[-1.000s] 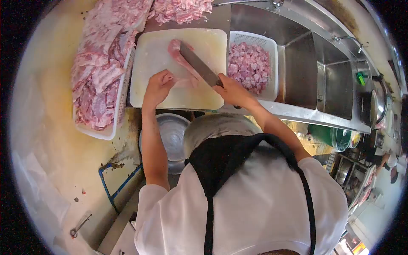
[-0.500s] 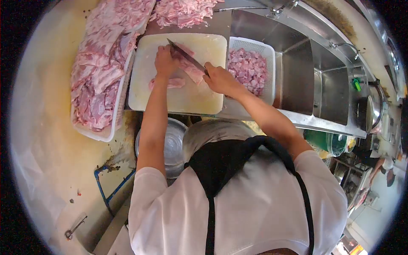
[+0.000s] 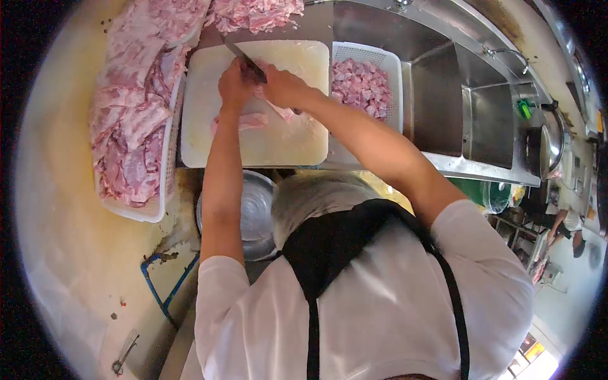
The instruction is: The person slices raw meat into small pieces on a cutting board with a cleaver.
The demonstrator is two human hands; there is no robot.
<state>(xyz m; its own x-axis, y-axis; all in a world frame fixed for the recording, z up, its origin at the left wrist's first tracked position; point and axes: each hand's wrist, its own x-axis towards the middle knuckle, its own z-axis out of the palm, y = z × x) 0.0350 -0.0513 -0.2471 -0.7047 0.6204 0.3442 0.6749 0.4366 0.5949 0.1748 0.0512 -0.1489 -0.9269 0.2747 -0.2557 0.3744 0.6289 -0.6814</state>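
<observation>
On the white cutting board [image 3: 202, 139], a strip of raw pink meat [image 3: 275, 107] lies slantwise, partly covered by my hands. My left hand [image 3: 234, 85] is closed at the strip's left end, its fingertips hidden. My right hand [image 3: 288, 90] grips a knife [image 3: 244, 57], whose dark blade points up and left past my left knuckles, with the tip beyond the board's upper edge. A smaller piece of meat [image 3: 253, 120] rests nearer me, partly behind my left forearm.
A white basket heaped with meat slabs [image 3: 136, 126] stands left. Shredded meat [image 3: 256, 14] is piled behind the board. A white basket [image 3: 398, 88] of diced meat [image 3: 361, 88] sits right, beside steel sinks [image 3: 434, 101]. A metal basin [image 3: 256, 218] is below the counter.
My right hand has moved left and up, close to my left hand, and the knife has gone with it. The camera view has also shifted slightly.
</observation>
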